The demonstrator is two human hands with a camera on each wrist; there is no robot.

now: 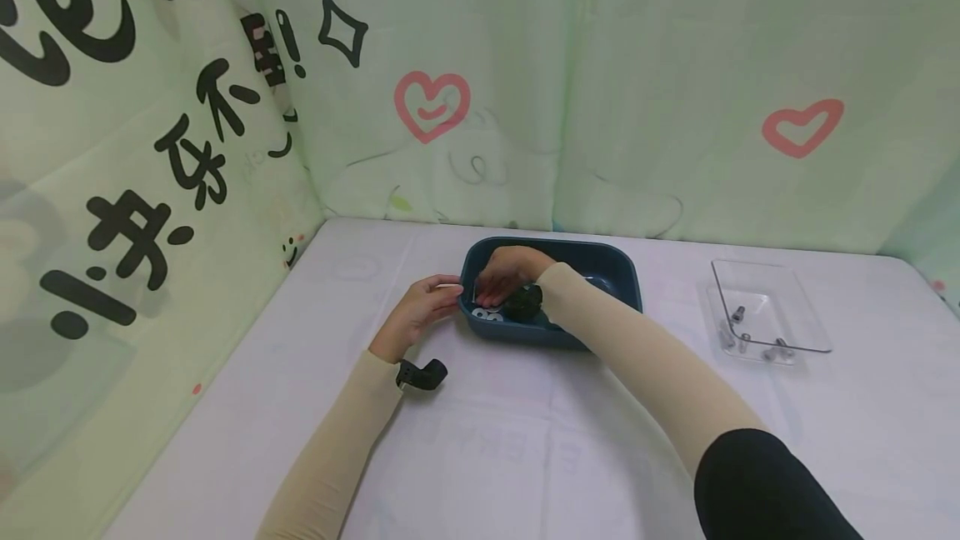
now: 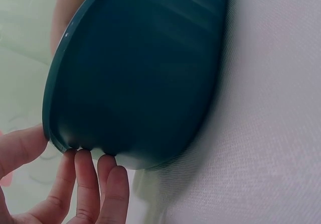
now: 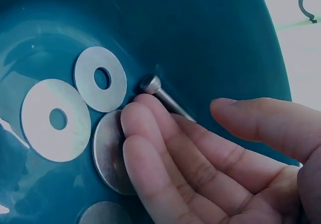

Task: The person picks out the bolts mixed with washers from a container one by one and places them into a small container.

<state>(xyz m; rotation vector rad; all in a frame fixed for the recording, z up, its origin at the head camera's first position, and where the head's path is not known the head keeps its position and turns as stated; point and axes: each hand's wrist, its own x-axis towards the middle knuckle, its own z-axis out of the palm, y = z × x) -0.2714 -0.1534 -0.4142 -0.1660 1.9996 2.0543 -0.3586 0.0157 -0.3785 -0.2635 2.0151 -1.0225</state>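
A dark blue-green plastic basin stands at the back of the table. My left hand holds its left end, with the thumb at the rim and the fingertips against the outer wall. Inside the basin is my right hand, its fingers reaching down to the bottom and the thumb held apart. Flat metal washers lie there in the right wrist view. One metal disc is partly hidden under the fingers. Beside the fingertips lies a socket-head screw, its shank partly covered by them.
A clear plastic tray with several small metal screws stands on the right of the white-covered table. Printed curtains hang behind and at the left. Each wrist wears a dark camera.
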